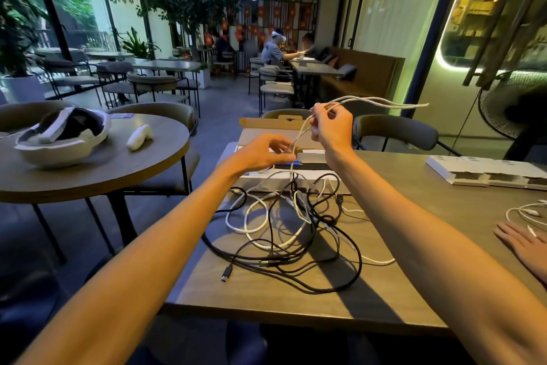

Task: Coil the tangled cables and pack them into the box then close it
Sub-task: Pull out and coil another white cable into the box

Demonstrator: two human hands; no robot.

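On the round desk (118, 163) at the left, a padded headset (59, 126) is being cradled in a smooth white bowl-shaped case (53, 154), with a glossy white controller (139, 136) lying beside it. Over the near desk (429, 216), the left hand (263, 151) is being held out low, palm down. Its fingers are pinching a white braided cable (302, 131) just above the open cardboard box (266, 127), which is standing at the desk's far side. The same cable is being gripped higher up by the right hand (331, 127), raised with fingers curled round a fold, two strands trailing rightward in the air. Below both hands, a tangle of cables (296, 225), thin black loops and thicker white ones, is lying sprawled on the matte desk just in front of the box. Farther right, flat white cartons (473, 170) are lying, and another person's hand (524, 243) is being rested flat on the desk.
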